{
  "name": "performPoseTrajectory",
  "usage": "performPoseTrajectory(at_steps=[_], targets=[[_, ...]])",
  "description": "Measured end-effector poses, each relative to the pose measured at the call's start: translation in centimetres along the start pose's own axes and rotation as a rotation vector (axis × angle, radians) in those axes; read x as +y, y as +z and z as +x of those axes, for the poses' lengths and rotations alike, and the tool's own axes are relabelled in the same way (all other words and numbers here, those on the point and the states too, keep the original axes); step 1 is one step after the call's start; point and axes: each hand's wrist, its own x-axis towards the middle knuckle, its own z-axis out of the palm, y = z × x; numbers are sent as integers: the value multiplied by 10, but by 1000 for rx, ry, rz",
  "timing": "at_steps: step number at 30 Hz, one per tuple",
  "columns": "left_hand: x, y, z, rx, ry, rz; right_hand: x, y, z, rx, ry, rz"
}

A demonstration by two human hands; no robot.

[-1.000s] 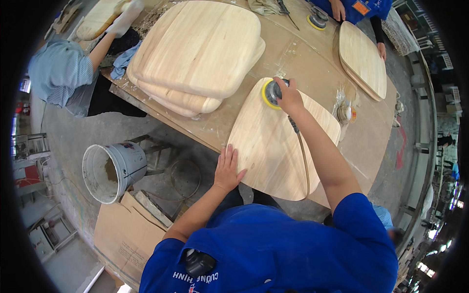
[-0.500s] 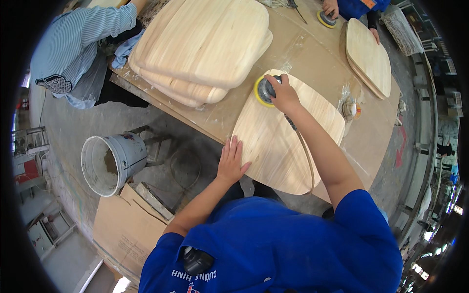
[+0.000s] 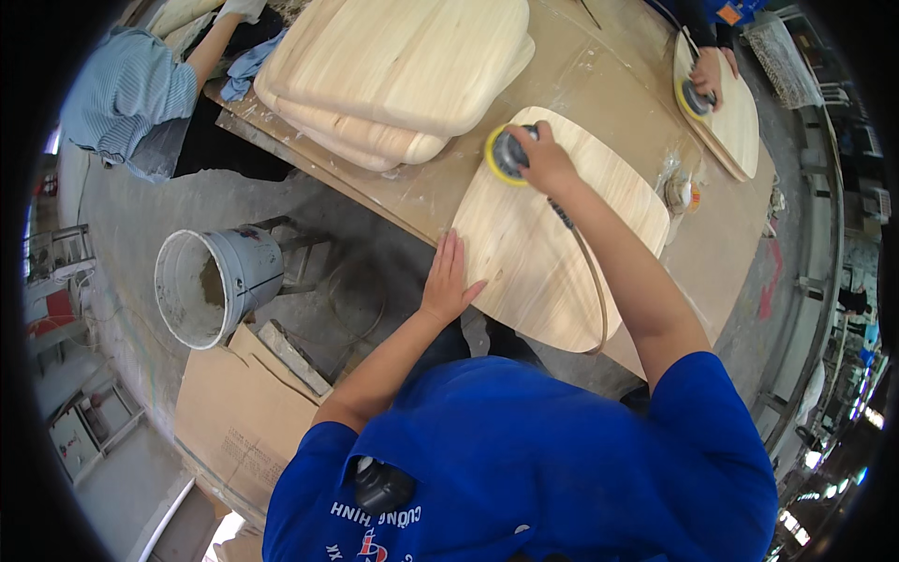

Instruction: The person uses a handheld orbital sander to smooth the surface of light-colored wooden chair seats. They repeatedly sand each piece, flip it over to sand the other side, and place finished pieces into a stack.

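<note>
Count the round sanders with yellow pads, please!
2: one sander under the person's right hand, at the board's upper left edge; another sander under a co-worker's hand, picture's upper right. More may be hidden.

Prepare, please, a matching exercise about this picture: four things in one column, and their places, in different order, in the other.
Things
1. Bare left hand
2. Bare right hand
3. Stack of pale wooden boards
4. White round plastic bucket

Places
A. Lying on the flat brown tabletop
B. Off the table, at the person's left
C. Gripping a round black sander with a yellow rim
D. At the left edge of a single curved pale wooden board

Right pairs: 1-D, 2-C, 3-A, 4-B
</note>
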Motion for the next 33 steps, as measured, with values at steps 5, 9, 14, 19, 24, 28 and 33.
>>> performPoseTrajectory(at_steps=[5, 9, 14, 19, 24, 28, 33], targets=[[-2, -2, -4, 232, -363, -296, -43, 22, -42, -77, -99, 6], [-15, -24, 0, 228, -924, -1012, -63, 40, -76, -128, -154, -9], [-35, -51, 4, -32, -1149, -1462, -83, 57, -123, -195, -241, -35], [-45, -53, 9, -113, -1129, -1478, -92, 69, -168, -267, -386, -62], [-41, -48, 14, -180, -1103, -1254, -66, 66, -162, -234, -309, -9], [-31, -33, 19, -277, -963, -888, -27, 45, -112, -111, -163, 29], [-29, -21, 20, -176, -908, -823, 11, 11, -52, -38, 7, -22]])
